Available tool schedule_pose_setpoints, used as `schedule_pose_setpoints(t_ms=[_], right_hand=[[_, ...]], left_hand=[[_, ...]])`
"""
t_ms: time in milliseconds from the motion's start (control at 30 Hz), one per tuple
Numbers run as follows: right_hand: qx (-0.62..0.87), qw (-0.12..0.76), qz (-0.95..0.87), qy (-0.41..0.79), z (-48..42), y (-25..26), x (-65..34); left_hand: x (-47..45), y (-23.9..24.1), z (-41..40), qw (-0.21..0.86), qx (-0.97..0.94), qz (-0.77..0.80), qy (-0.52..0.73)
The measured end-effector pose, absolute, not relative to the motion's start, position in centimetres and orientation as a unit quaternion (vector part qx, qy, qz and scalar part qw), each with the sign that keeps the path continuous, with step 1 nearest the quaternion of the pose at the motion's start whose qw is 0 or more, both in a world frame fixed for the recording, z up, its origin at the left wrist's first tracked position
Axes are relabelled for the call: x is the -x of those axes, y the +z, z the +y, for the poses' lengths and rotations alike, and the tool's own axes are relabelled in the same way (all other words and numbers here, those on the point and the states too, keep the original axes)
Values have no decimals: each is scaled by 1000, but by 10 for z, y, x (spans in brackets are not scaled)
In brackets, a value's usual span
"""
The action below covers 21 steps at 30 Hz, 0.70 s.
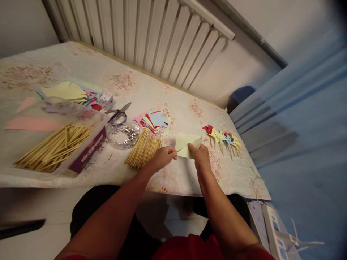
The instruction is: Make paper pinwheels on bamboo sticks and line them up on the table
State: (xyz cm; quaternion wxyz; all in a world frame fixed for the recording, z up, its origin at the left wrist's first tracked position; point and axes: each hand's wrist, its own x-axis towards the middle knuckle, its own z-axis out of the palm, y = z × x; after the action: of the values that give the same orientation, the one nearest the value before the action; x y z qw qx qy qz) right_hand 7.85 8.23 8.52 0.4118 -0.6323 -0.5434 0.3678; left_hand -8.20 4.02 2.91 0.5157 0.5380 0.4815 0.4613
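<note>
Yellow paper (186, 143), one sheet (two hands (162, 157) (200, 155))

Dim, warm indoor light, soft shadows, wide-angle bending at the edges (corners darkened), slight blur throughout.

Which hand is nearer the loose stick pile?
Left. The left hand sits beside the stick pile; the right hand is beyond the folded paper both pinch.

white lettering on maroon box (87, 151), too blurred to read, print on small white box (106, 98) illegible
</note>
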Motion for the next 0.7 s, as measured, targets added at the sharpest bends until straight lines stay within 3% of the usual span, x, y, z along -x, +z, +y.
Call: schedule_pose_setpoints(t_ms=[333, 567, 700], right_hand=[[637, 407, -545, 362, 84, 83, -82], [629, 424, -506, 411, 89, 81, -89], [617, 434, -491, 435, 90, 77, -92]], left_hand=[[80, 40, 36, 575, -503, 472, 440], [85, 31, 42, 421, -477, 557, 534], [84, 29, 44, 437, -471, 483, 595]])
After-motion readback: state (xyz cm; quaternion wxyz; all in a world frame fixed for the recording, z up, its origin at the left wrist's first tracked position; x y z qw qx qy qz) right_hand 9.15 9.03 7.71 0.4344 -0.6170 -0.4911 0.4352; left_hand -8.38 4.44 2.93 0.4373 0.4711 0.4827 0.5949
